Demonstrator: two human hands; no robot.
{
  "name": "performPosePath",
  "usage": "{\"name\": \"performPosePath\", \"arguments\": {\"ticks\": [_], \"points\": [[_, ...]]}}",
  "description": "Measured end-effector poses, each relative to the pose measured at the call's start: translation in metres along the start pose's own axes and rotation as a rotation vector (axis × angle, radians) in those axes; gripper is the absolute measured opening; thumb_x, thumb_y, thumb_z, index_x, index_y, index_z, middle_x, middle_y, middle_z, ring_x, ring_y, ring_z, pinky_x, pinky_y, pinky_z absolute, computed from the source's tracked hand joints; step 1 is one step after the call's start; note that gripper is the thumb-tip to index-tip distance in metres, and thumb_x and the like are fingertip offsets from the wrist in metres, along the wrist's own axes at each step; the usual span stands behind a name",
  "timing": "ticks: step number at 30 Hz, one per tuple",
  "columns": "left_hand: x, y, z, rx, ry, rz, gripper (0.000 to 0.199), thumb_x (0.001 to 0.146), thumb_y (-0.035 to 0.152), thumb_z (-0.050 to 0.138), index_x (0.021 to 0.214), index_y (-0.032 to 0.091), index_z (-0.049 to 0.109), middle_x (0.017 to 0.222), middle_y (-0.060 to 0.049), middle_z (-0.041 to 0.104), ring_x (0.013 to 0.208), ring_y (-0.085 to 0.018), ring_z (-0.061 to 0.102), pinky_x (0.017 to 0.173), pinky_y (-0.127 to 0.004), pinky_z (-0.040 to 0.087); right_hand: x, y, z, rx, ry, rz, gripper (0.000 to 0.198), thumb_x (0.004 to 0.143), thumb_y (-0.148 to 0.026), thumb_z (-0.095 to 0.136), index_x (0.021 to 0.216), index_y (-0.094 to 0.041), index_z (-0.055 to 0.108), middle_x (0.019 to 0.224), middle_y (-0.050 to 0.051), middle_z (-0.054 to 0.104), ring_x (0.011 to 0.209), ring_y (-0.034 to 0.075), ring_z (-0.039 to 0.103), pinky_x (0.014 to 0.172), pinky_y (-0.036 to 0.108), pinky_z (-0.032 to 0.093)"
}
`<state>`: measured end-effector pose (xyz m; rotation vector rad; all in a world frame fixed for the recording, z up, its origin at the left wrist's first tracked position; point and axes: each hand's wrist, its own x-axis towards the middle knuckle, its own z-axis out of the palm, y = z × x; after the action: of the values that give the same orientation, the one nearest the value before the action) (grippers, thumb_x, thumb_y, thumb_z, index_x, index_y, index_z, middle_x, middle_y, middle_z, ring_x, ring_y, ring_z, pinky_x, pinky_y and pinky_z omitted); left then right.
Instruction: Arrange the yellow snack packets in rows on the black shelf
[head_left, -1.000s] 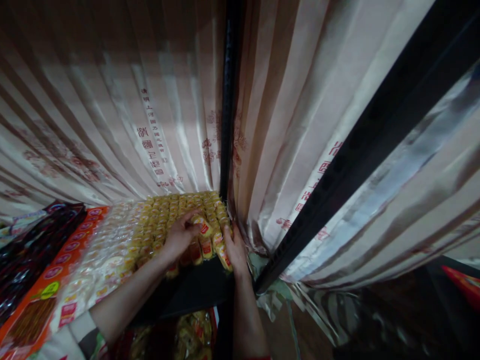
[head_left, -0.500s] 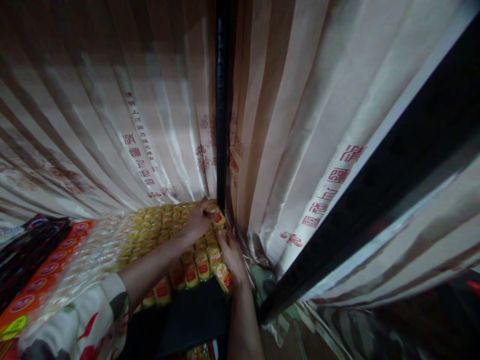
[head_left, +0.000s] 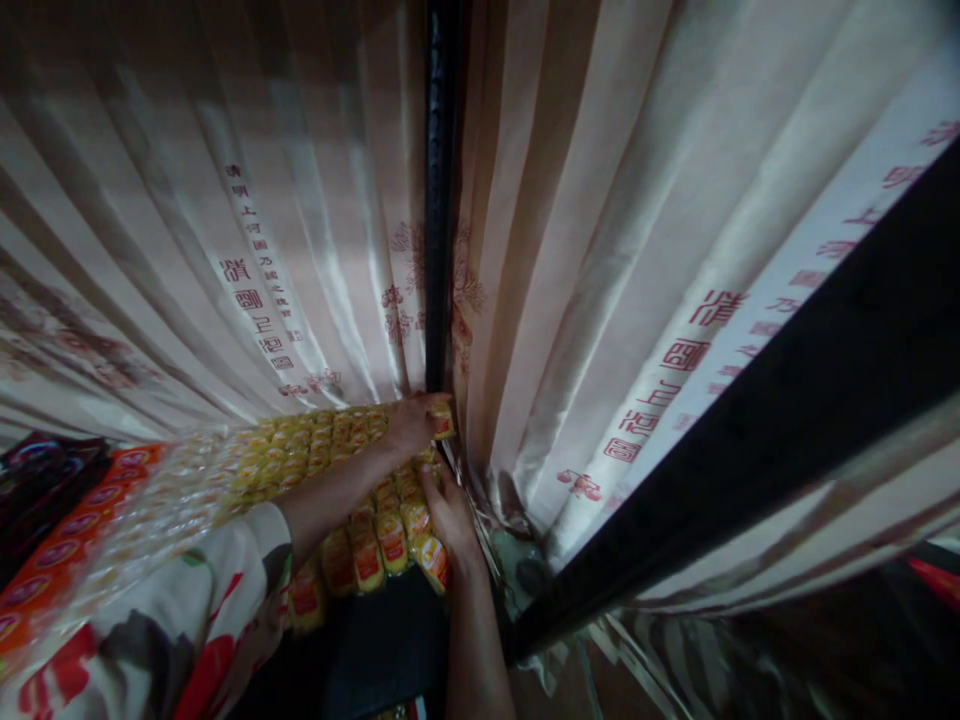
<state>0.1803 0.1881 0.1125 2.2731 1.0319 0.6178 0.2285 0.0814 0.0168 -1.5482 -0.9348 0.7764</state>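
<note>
My left hand reaches to the far right corner of the rows. Its fingers are closed on a small yellow packet with a red label, beside the black post. Nearer to me, my right hand lies along the right edge of the rows, fingers stretched forward and touching the packets there. Close beside its palm is a tilted yellow packet. Many more wrapped yellow packets stand in tight rows to the left, partly hidden by my left forearm.
Pleated pale curtains with red print meet at a black post. A thick black bar slants across the right. Left of the packets are clear-wrapped pieces, an orange box strip and dark packages. A black surface lies in front.
My left hand and the packet in it have shifted slightly toward the far corner, and the packet sits nearer the post. My right hand stays by the edge. The view has turned slightly right.
</note>
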Motion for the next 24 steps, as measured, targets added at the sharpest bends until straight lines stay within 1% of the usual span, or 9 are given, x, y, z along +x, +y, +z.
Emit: {"name": "performPosePath", "arguments": {"ticks": [2,8,11,15,19,22,24], "points": [[0.004,-0.002,0.004,0.046,-0.034,0.031,0.039,0.076,0.009,0.052,0.113,0.017,0.061,0.105,-0.007,0.063,0.087,-0.016,0.061,0.085,-0.027,0.047,0.001,0.003,0.001,-0.003,0.015,-0.010,0.052,0.082,-0.050,0.046,0.127,-0.025,0.050,0.121,0.003,0.060,0.118,0.022,0.050,0.099,0.037,0.038],[0.013,-0.018,0.020,0.150,-0.127,0.038,0.042,0.076,0.011,0.053,0.118,0.016,0.056,0.111,-0.010,0.062,0.098,-0.018,0.060,0.091,-0.028,0.045,0.004,0.005,0.001,-0.016,0.032,-0.041,0.050,0.081,-0.049,0.046,0.124,-0.025,0.053,0.118,0.003,0.062,0.116,0.023,0.052,0.097,0.035,0.040],[0.017,-0.021,0.023,0.213,-0.165,0.022,0.043,0.077,0.014,0.054,0.119,0.018,0.055,0.112,-0.008,0.062,0.099,-0.019,0.059,0.091,-0.029,0.045,0.005,0.003,0.001,-0.026,0.018,-0.013,0.050,0.081,-0.049,0.045,0.125,-0.025,0.053,0.117,0.004,0.062,0.116,0.023,0.052,0.098,0.036,0.039],[0.020,-0.017,0.024,0.332,-0.246,0.013,0.043,0.076,0.014,0.054,0.119,0.018,0.055,0.111,-0.009,0.061,0.099,-0.019,0.059,0.089,-0.029,0.045,0.005,-0.002,0.001,-0.039,-0.012,0.039,0.052,0.082,-0.051,0.044,0.126,-0.025,0.051,0.114,0.004,0.064,0.118,0.023,0.050,0.100,0.037,0.037],[0.024,-0.016,0.025,0.377,-0.271,0.029,0.044,0.070,0.011,0.057,0.114,0.016,0.058,0.108,-0.012,0.060,0.099,-0.022,0.059,0.088,-0.032,0.045,0.006,-0.004,0.001,-0.062,-0.031,0.053,0.052,0.082,-0.050,0.043,0.127,-0.024,0.050,0.121,0.005,0.060,0.123,0.023,0.045,0.104,0.039,0.032],[0.028,-0.019,0.025,0.376,-0.307,0.062,0.042,0.067,0.010,0.059,0.109,0.015,0.061,0.104,-0.011,0.062,0.097,-0.022,0.059,0.085,-0.029,0.046,0.006,-0.001,0.003,-0.047,-0.024,0.034,0.054,0.082,-0.049,0.043,0.129,-0.022,0.047,0.128,0.006,0.054,0.128,0.022,0.039,0.106,0.038,0.029],[0.030,-0.022,0.025,0.374,-0.342,0.092,0.039,0.065,0.009,0.061,0.103,0.014,0.064,0.098,-0.009,0.065,0.093,-0.021,0.060,0.082,-0.027,0.047,0.007,0.002,0.004,-0.046,-0.014,0.014,0.055,0.082,-0.048,0.043,0.130,-0.021,0.047,0.131,0.006,0.052,0.129,0.022,0.037,0.108,0.038,0.027]]}}
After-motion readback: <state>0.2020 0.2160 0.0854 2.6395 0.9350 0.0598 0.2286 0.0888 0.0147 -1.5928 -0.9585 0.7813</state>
